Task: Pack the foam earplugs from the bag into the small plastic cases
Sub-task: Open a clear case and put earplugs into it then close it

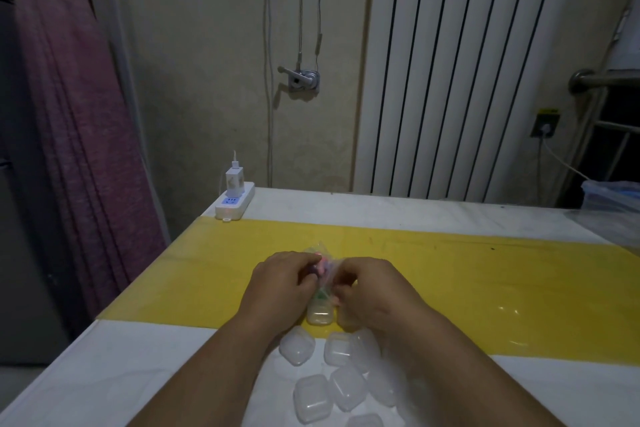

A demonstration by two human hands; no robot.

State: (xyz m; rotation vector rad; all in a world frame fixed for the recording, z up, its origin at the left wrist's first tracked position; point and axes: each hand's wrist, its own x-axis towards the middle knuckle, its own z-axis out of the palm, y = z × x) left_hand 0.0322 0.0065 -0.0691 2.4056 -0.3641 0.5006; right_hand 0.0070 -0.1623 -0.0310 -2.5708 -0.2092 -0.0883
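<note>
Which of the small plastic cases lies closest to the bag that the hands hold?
The case at the near end of the bag. It alone rests wholly on the yellow strip; the other cases lie nearer the person, mostly on white.

Clear plastic cases (297,345), a seemingly crinkled film bag (323,265), and glossy yellow sheet (450,270).
</note>
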